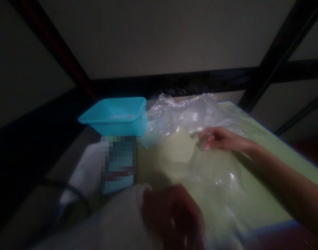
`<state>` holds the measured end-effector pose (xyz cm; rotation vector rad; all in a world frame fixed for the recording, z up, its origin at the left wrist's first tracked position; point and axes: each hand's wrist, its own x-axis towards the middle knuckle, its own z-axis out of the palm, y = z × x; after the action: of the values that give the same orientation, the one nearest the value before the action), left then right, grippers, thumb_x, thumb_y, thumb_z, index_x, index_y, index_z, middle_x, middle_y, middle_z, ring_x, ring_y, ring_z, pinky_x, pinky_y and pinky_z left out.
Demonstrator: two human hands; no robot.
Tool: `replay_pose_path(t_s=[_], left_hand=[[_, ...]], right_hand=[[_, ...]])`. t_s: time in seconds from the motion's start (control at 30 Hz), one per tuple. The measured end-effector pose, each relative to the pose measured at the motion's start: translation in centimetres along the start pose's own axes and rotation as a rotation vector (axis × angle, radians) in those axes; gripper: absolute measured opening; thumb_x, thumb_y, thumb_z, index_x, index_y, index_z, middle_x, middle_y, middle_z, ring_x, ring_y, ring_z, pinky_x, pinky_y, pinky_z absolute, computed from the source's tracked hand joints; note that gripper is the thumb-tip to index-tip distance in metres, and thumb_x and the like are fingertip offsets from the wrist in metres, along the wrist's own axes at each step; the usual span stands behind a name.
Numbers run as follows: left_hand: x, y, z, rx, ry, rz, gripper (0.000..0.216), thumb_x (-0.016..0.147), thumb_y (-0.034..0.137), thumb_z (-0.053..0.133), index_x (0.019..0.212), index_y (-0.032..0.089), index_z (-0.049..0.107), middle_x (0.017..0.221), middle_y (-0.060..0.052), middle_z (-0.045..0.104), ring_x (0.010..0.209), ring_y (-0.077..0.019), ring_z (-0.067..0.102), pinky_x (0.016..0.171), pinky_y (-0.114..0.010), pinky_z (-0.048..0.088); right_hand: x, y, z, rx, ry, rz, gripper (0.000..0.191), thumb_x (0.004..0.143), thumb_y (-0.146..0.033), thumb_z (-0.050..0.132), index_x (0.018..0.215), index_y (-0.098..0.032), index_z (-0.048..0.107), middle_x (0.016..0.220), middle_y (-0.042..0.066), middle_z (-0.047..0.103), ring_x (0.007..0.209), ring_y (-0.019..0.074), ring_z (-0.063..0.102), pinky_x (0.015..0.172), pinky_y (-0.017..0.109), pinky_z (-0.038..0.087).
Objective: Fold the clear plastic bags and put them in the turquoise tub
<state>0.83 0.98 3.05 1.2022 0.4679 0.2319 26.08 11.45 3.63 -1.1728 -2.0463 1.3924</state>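
Observation:
My right hand (217, 138) reaches in from the right, its thumb and fingers pinched at the edge of a crumpled clear plastic bag (197, 116). A pale yellow sheet (178, 147) shows just left of these fingertips, under or inside the plastic; I cannot tell which. Low in the view, nearer to me, my left hand (174, 211) is dark and blurred, with its fingers curled closed. Small glints show by its fingers, but what it holds is hidden. More thin clear plastic spreads over the surface between and beside the two hands.
A turquoise plastic basin (114, 121) stands at the back left against the plastic. In front of it lies a blurred-out rectangular item (119, 165), beside a white sheet-like thing (87, 170). The yellow-green tabletop (268, 194) has a blue edge. Dark beams and pale wall panels close off the back.

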Motion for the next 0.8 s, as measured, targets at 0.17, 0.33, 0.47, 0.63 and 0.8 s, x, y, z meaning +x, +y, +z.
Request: replay_pose_path(t_s=[0.17,0.33,0.47,0.63,0.8], left_hand=[[0.3,0.8,-0.3,-0.300,0.750,0.479,0.034,0.066,0.048,0.073,0.068,0.018,0.057,0.038,0.010,0.038,0.032,-0.0020,0.027,0.034,-0.014,0.021],[2.1,0.2,-1.8,-0.116,1.047,0.437,0.025,0.069,0.029,0.068,0.087,0.018,0.054,0.071,0.002,0.062,0.059,-0.0093,0.056,0.046,-0.016,0.038],[2.8,-0.7,-1.9,0.048,0.878,0.340,0.027,0.065,0.023,0.068,0.086,0.018,0.052,0.100,-0.005,0.063,0.080,-0.0162,0.064,0.067,-0.026,0.049],[2.9,-1.1,-1.0,0.038,0.680,0.261,0.023,0.062,0.018,0.070,0.076,0.018,0.053,0.108,-0.005,0.061,0.090,-0.0179,0.063,0.073,-0.026,0.047],[3.1,-1.1,-0.7,0.043,0.682,0.233,0.016,0.061,0.016,0.071,0.069,0.016,0.057,0.084,-0.001,0.063,0.079,-0.0156,0.062,0.072,-0.026,0.046]], right_hand=[[0.1,0.0,0.6,0.027,-0.001,-0.052,0.035,0.073,-0.035,0.070,0.104,-0.019,0.061,0.066,-0.003,0.067,0.042,0.0060,0.045,0.035,0.017,0.031],[0.2,-0.2,1.1,0.089,-0.027,-0.079,0.035,0.075,-0.036,0.070,0.105,-0.020,0.061,0.068,-0.003,0.068,0.041,0.0057,0.044,0.035,0.017,0.030],[0.6,0.3,1.8,0.135,-0.048,-0.103,0.036,0.074,-0.037,0.072,0.104,-0.020,0.061,0.069,-0.002,0.069,0.044,0.0069,0.049,0.040,0.018,0.034],[1.0,0.7,2.6,0.174,-0.047,-0.132,0.035,0.076,-0.036,0.071,0.105,-0.020,0.062,0.068,-0.003,0.068,0.044,0.0062,0.047,0.041,0.018,0.034],[0.9,0.0,3.6,0.206,-0.051,-0.201,0.029,0.077,-0.031,0.071,0.102,-0.018,0.063,0.068,-0.002,0.067,0.053,0.0089,0.056,0.048,0.020,0.039]])
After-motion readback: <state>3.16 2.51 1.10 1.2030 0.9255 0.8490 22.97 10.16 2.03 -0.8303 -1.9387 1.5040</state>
